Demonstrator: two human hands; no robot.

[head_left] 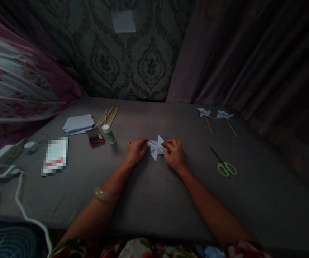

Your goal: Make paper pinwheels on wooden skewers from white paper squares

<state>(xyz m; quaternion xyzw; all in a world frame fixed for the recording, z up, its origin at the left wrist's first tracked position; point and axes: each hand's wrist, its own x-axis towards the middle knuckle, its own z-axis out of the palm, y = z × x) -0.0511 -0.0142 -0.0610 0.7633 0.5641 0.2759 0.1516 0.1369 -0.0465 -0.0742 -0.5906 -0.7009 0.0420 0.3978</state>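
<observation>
A: What's the room like?
B: Grey-covered bench (154,208), patterned wall (127,61) behind, curtains (190,68) on both sides (kinda dim in there tbh).
A: And the pinwheel (156,147)?
B: White paper, around mid-bench, between the two hands. One tip aims up at the wall, one back at the near edge, the others left and right. Roughly as wide as it is long, so I can't call a long axis.
A: Fingers?
B: Left hand (137,151) pinches the left tip, right hand (174,154) grips the right side.
</observation>
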